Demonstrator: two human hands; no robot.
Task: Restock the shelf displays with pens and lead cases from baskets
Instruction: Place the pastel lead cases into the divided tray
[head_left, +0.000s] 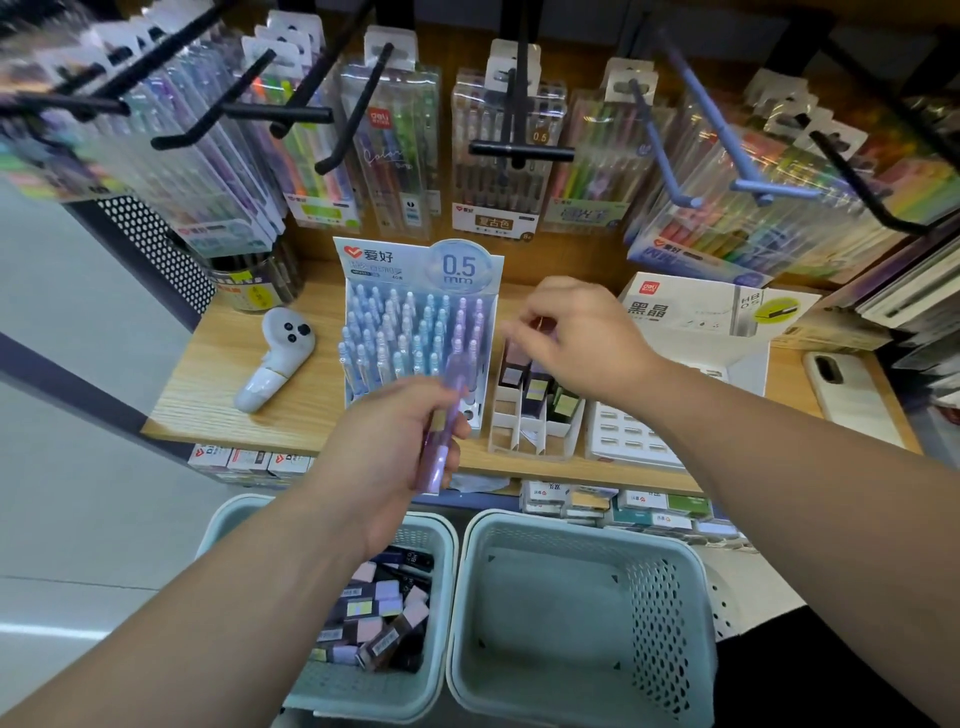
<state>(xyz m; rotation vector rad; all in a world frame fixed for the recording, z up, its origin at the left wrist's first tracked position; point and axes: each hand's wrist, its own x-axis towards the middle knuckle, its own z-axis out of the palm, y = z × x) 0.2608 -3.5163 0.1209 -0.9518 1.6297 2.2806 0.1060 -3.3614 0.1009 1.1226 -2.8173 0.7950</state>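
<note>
Just before the pen display (415, 291), my left hand (395, 447) gripped a purple pen (432, 470), nearly upright, beside the display's empty holes (470, 414). Right of the display, my right hand (576, 343) hovered curled above the lead-case tray (506, 431); whether it pinched anything, I couldn't tell.

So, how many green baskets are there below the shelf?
2. One basket, at the left, holds lead cases; the other basket stands directly right of it. Others may be hidden.
</note>
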